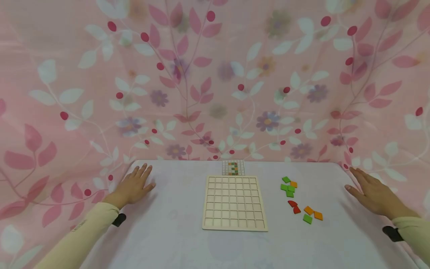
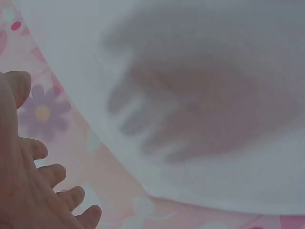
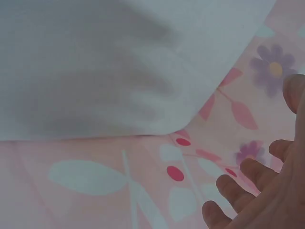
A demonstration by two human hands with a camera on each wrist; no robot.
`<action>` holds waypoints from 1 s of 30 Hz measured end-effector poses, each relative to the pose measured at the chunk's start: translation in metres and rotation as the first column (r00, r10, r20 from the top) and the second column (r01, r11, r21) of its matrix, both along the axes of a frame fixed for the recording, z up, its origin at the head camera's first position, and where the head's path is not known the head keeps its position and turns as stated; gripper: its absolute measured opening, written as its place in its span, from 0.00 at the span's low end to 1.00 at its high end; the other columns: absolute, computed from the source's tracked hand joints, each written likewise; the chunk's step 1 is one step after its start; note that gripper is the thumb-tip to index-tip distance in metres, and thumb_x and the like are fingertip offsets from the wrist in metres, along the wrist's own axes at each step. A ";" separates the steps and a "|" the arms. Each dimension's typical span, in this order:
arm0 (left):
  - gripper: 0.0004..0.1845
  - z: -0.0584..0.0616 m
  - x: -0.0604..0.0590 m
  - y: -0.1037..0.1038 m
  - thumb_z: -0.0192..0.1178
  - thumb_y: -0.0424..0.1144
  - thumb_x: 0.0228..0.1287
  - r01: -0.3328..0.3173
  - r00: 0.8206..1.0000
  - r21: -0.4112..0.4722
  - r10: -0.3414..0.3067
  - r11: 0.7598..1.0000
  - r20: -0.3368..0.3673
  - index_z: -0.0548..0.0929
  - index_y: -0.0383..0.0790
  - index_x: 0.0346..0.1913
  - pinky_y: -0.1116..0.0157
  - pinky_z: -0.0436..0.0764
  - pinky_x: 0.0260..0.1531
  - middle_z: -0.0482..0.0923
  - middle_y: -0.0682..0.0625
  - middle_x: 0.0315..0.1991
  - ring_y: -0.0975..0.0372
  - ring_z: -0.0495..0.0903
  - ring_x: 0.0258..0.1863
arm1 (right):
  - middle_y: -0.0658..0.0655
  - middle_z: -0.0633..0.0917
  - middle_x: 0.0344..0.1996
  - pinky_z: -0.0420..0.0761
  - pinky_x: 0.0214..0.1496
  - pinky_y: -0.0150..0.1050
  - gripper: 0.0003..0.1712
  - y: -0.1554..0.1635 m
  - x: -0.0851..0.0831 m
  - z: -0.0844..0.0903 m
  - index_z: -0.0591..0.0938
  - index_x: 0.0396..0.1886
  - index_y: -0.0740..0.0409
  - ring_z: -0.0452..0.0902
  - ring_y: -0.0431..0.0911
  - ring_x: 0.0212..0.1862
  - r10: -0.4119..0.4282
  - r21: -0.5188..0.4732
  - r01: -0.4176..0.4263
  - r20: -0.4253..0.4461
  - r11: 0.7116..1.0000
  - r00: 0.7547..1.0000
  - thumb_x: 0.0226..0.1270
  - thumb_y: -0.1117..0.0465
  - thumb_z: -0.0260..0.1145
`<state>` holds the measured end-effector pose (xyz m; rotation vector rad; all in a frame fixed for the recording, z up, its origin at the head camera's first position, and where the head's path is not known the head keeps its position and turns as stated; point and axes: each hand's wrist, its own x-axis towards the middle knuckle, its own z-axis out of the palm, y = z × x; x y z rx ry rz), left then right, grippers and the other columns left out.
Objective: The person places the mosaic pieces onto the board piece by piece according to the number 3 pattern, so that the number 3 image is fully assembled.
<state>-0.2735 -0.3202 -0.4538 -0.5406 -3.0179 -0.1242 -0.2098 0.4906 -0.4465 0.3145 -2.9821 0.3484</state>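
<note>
From the head view, the left hand (image 1: 134,185) lies flat near the far left corner of the white table (image 1: 174,239), fingers straight and spread, holding nothing. The right hand (image 1: 371,192) lies the same way at the far right edge, fingers extended, with nothing in its grasp. Between them, at the table's middle, sits a wooden grid board (image 1: 234,203), its cells unfilled. Just beyond its far edge lies a small pattern card (image 1: 233,167). To the right of the board, well apart from both hands, loose coloured tiles (image 1: 300,200) in green, orange and red are scattered.

The left wrist view shows relaxed fingers (image 2: 52,174) above the table corner and flowered cloth (image 2: 43,112).

The right wrist view shows loosely spread fingers (image 3: 252,174), empty.
</note>
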 end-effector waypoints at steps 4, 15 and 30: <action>0.40 -0.010 0.003 0.013 0.51 0.55 0.74 0.004 1.000 0.070 -0.006 0.998 0.027 0.55 0.31 0.76 0.32 0.57 0.65 0.51 0.29 0.75 0.30 0.51 0.72 | 0.79 0.61 0.69 0.57 0.57 0.78 0.45 -0.008 -0.002 -0.005 0.46 0.80 0.56 0.55 0.80 0.64 0.007 0.006 -0.007 0.013 1.000 1.000 0.76 0.45 0.55; 0.42 -0.042 0.028 0.093 0.48 0.58 0.75 0.015 0.969 0.371 -0.105 0.929 0.225 0.51 0.31 0.77 0.39 0.48 0.72 0.46 0.33 0.78 0.36 0.46 0.76 | 0.75 0.71 0.62 0.67 0.57 0.73 0.31 -0.065 -0.005 -0.037 0.77 0.60 0.65 0.66 0.72 0.60 0.070 0.016 -0.069 -0.070 0.998 0.995 0.68 0.46 0.66; 0.56 -0.077 0.052 0.179 0.55 0.73 0.59 -0.013 0.957 0.403 -0.106 0.915 0.271 0.56 0.33 0.76 0.35 0.40 0.71 0.42 0.34 0.79 0.37 0.34 0.77 | 0.71 0.71 0.65 0.70 0.59 0.71 0.15 -0.122 -0.019 -0.061 0.84 0.39 0.49 0.64 0.69 0.64 0.114 -0.108 -0.113 0.002 0.988 0.994 0.69 0.43 0.64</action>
